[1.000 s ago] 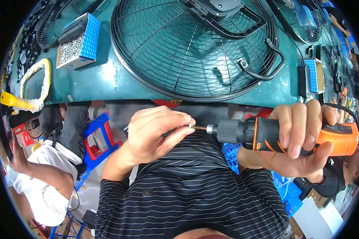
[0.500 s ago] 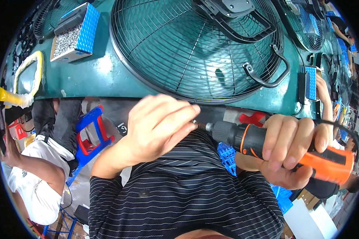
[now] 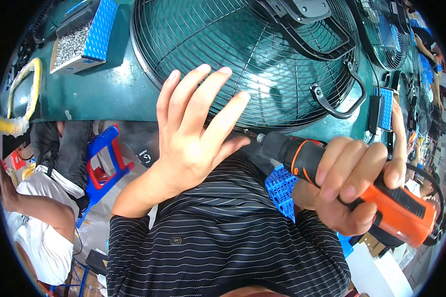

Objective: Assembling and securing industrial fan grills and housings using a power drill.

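"Since you've got that drill [image 3: 302, 161] up, where is it exactly, and what are your fingers doing?"

"It's out in front of my striped shirt [image 3: 228, 222], nose to the left. My right hand [image 3: 349, 183] is wrapped snugly round the body, thumb underneath. The bit [image 3: 251, 133] sits just short of the near rim of the fan guard [image 3: 262, 59], and it looks apart from it. Can't tell if there's anything on the tip, too tiny."

"And the other hand?"

"Left hand [image 3: 191, 143] is spread wide, back of it facing up at you, thumb well out to the side. Nothing showing in it. The fingertips overlap the guard from this angle, but no clue whether they touch."

"So how far along are you?"

"Partway, I'd say. The guard lies on the green table [image 3: 124, 99] with the black centre piece [image 3: 307, 29] on it, and the curved handle [image 3: 343, 115] is in place too. Its nearer end has a round fixing [image 3: 318, 91] seated in it. Can't vouch for the far end, or for what's left overall. With the bit off the guard, I'd guess nothing's being driven this second."

"Running low on screws [image 3: 74, 47]?"

"Nah lol, plenty heaped in the blue-sided box [image 3: 98, 34], left of the guard. Past the table edge there's a blue and red stool [image 3: 104, 141], and someone in a white top [image 3: 44, 213] beside it."
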